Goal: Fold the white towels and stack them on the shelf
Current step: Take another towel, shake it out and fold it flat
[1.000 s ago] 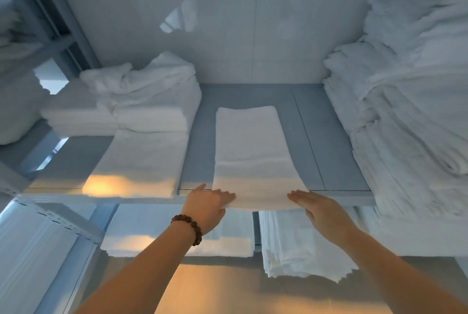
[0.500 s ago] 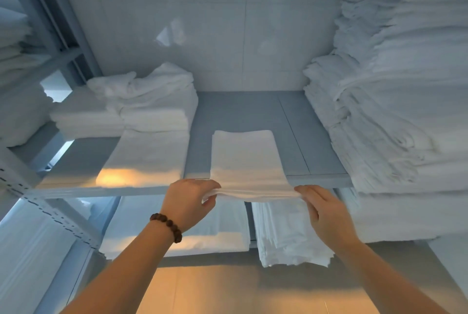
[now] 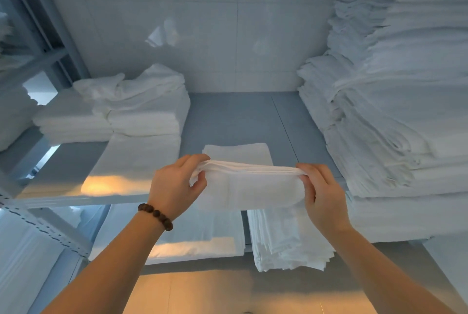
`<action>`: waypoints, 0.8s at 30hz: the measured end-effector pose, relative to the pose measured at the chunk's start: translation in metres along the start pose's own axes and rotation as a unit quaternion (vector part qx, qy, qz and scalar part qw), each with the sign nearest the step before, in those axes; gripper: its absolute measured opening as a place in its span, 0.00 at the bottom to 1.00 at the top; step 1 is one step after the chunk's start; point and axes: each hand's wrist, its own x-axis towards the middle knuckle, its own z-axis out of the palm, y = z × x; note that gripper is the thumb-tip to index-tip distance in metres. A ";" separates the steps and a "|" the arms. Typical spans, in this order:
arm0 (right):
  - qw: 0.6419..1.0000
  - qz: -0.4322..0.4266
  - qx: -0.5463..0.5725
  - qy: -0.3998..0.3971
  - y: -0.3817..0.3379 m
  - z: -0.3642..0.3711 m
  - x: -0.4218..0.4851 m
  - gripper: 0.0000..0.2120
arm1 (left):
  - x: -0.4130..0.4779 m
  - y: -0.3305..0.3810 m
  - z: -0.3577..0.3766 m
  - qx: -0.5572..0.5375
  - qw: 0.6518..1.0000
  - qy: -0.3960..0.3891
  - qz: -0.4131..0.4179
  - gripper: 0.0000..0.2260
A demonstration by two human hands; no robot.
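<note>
A white towel (image 3: 249,187) is lifted at its near end above the front edge of the grey shelf (image 3: 243,121). Its far part still lies flat on the shelf. My left hand (image 3: 177,187), with a bead bracelet at the wrist, pinches the towel's near left corner. My right hand (image 3: 321,194) pinches the near right corner. The raised edge shows several layers of fabric, and the near part curves back toward me between the two hands.
A short pile of folded white towels (image 3: 136,113) lies at the shelf's left, with a flat one in front. A tall stack of towels (image 3: 395,101) fills the right side. More folded linen (image 3: 286,240) lies on the shelf below.
Both hands took hold of the towel's near edge and raised it up and back over the shelf. The part of the towel lying flat has grown shorter.
</note>
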 end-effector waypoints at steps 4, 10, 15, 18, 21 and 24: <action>0.997 0.064 0.030 -0.017 0.022 0.032 0.036 0.12 | 0.030 -0.017 0.026 0.008 1.000 -0.018 -0.024 0.13; 0.994 0.071 0.074 -0.048 0.058 0.084 0.090 0.11 | 0.072 -0.044 0.070 0.008 0.992 -0.076 -0.097 0.15; 0.985 0.089 0.075 -0.131 0.090 0.135 0.117 0.13 | 0.087 -0.070 0.114 0.004 0.973 -0.139 -0.183 0.17; 0.979 0.093 0.051 -0.172 0.108 0.166 0.125 0.13 | 0.090 -0.087 0.143 0.005 0.959 -0.178 -0.221 0.17; 0.969 0.121 0.039 -0.210 0.124 0.195 0.129 0.12 | 0.095 -0.103 0.170 0.001 0.943 -0.217 -0.250 0.17; 0.958 0.150 0.049 -0.241 0.140 0.221 0.129 0.10 | 0.098 -0.117 0.198 0.004 0.941 -0.234 -0.246 0.17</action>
